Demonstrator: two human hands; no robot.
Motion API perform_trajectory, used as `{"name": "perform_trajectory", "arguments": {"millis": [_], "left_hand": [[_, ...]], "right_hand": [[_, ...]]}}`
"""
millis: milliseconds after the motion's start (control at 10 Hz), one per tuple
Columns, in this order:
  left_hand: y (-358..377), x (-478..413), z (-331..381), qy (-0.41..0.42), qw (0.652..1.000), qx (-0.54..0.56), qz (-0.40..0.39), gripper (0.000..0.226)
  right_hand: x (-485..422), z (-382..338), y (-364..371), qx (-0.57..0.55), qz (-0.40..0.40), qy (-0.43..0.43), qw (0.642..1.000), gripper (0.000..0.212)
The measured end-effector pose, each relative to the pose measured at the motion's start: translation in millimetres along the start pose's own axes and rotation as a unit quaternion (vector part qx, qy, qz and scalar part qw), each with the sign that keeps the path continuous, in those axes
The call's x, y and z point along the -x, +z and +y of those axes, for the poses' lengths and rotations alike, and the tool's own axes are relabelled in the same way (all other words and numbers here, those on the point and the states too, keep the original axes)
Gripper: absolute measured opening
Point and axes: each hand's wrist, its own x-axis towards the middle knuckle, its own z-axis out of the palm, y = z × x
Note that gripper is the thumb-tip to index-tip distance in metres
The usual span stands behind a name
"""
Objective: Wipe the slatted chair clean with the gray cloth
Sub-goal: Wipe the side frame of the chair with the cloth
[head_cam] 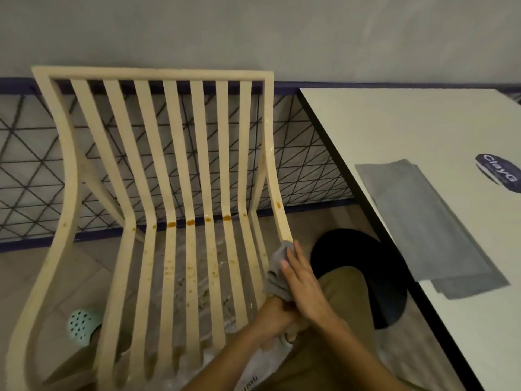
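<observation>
The cream slatted chair [158,165] stands in front of me, with orange stains [190,222] along the bend of its slats and specks on the seat slats. The gray cloth [277,273] is bunched over the chair's right side rail, near the seat's front. My right hand [303,289] lies on the cloth with straight fingers and presses it against the rail. My left hand [277,316] sits just below, fingers curled round the rail where the cloth's lower end reaches it. That stretch of rail is hidden by both hands.
A white table [408,131] with a black edge stands close on the right, carrying flat gray cloths [428,224] and a dark oval logo [497,172]. A black round base [366,277] sits under it. A mint clog [83,325] lies under the chair. A wire-grid panel [28,170] lines the wall.
</observation>
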Motion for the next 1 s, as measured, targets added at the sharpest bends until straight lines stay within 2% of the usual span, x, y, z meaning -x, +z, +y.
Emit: {"name": "perform_trajectory", "arguments": {"millis": [100, 200, 300, 400, 500, 600, 700, 800, 900, 1000], "left_hand": [[-21.4, 9.6, -9.1, -0.061, 0.903, 0.424, -0.021, 0.055], [-26.5, 5.3, -12.9, -0.111, 0.828, 0.543, -0.090, 0.030], [-26.5, 13.5, 8.4, -0.149, 0.795, 0.585, -0.060, 0.033], [-22.9, 14.7, 11.1, -0.139, 0.788, 0.596, -0.060, 0.027], [-19.7, 15.7, 5.8, -0.134, 0.792, 0.592, -0.060, 0.021], [-19.1, 17.7, 4.7, -0.129, 0.778, 0.614, -0.043, 0.013], [-16.6, 16.3, 2.4, -0.122, 0.781, 0.610, -0.061, 0.021], [-17.6, 10.9, -3.3, -0.137, 0.773, 0.611, -0.099, 0.015], [-22.4, 1.9, -9.4, -0.145, 0.768, 0.609, -0.131, 0.015], [-32.6, -10.0, -21.4, -0.180, 0.750, 0.631, -0.080, 0.010]], "right_hand": [[-7.5, 12.1, -0.2, -0.008, 0.051, -0.009, 0.999, 0.061], [-11.7, 23.8, 4.9, 0.008, 0.082, -0.021, 0.996, 0.054], [-11.3, 31.0, 9.8, 0.010, 0.099, -0.009, 0.995, 0.046], [-6.0, 31.6, 8.4, -0.047, 0.112, 0.021, 0.992, 0.032], [-12.3, 32.2, 7.6, -0.090, 0.108, 0.043, 0.989, 0.027], [-27.4, 33.1, 6.8, -0.057, 0.119, 0.056, 0.990, 0.032], [-43.4, 30.4, 3.0, -0.034, 0.118, 0.048, 0.991, 0.037], [-55.8, 25.0, 1.6, -0.020, 0.111, 0.032, 0.993, 0.038], [-62.8, 25.0, -0.7, -0.035, 0.087, 0.024, 0.995, 0.035], [-58.0, 35.6, -5.8, -0.112, 0.006, 0.019, 0.994, 0.042]]}}
